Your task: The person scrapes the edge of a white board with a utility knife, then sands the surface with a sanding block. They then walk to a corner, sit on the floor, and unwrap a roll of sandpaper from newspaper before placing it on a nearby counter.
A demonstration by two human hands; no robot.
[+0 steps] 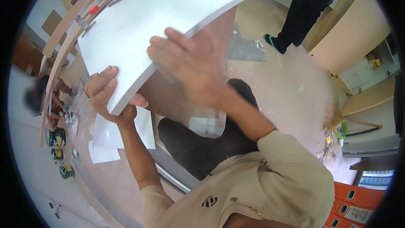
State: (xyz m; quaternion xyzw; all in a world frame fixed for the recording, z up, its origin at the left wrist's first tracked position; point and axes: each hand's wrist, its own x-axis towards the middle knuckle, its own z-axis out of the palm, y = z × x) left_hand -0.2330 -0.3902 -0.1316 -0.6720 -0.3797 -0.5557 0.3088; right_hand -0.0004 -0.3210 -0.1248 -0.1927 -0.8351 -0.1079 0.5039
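Head view: a white board [143,25] is seen in front of the person's dark trousers [190,147], its near-left corner clamped in the left hand [105,95], while the right hand [185,63], held apart from the left, is blurred at the near edge, fingers extended, contact impossible to tell.

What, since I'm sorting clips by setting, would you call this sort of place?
Probably a room being renovated or fitted out: a big white board is being worked on, dark tubs, perhaps paint, stand at the left, and the floor is marked.
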